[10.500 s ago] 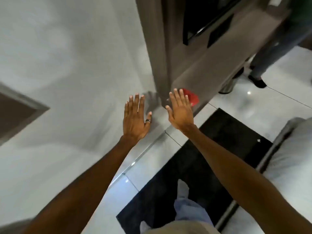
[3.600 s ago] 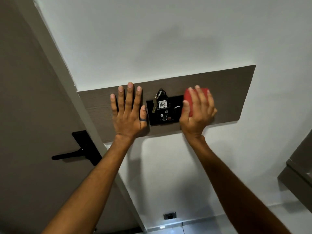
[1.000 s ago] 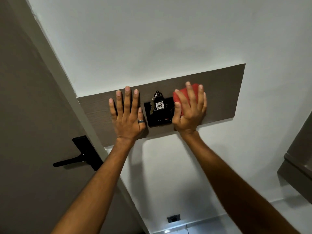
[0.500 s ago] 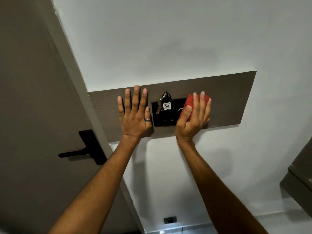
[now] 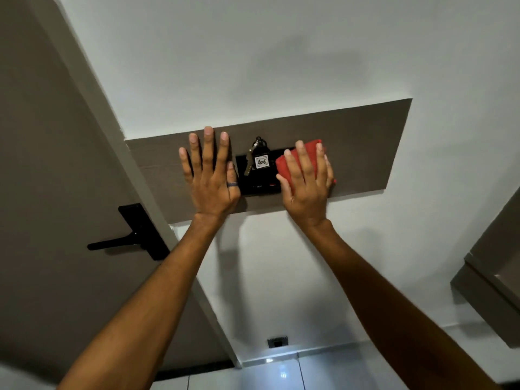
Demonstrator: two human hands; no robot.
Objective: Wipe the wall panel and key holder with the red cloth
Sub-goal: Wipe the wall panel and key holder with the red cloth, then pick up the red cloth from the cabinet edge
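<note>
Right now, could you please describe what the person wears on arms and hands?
The left forearm and right forearm are bare, no sleeves in view. The left hand wears a greyish ring on its thumb; the right hand shows no jewellery.

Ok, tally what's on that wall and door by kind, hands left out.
Red cloth: 1
Key bunch: 1
Black switch panel: 1
Brown wall panel: 1
Black door handle: 1
Low wall socket: 1
Total: 6

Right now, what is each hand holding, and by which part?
The right hand presses the red cloth, over its middle, against the panel; the left hand holds nothing.
</note>
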